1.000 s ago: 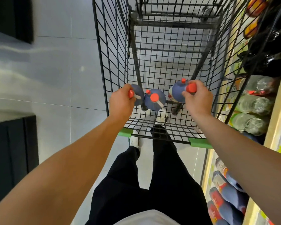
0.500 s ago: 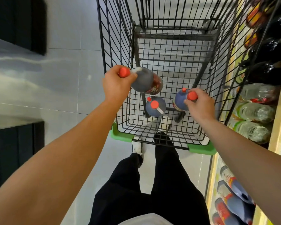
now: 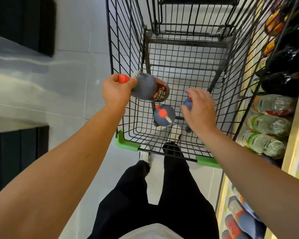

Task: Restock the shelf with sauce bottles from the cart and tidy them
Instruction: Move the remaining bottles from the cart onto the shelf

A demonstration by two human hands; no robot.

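Cart [image 3: 128, 145]: 3 sauce bottles [image 3: 164, 115], 2 hands [image 3: 116, 92].

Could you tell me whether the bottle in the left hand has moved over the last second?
Yes. The left hand has lifted its bottle off the cart floor, above the bottle standing there.

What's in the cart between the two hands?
In the head view, a standing red-capped sauce bottle sits between the left hand and right hand.
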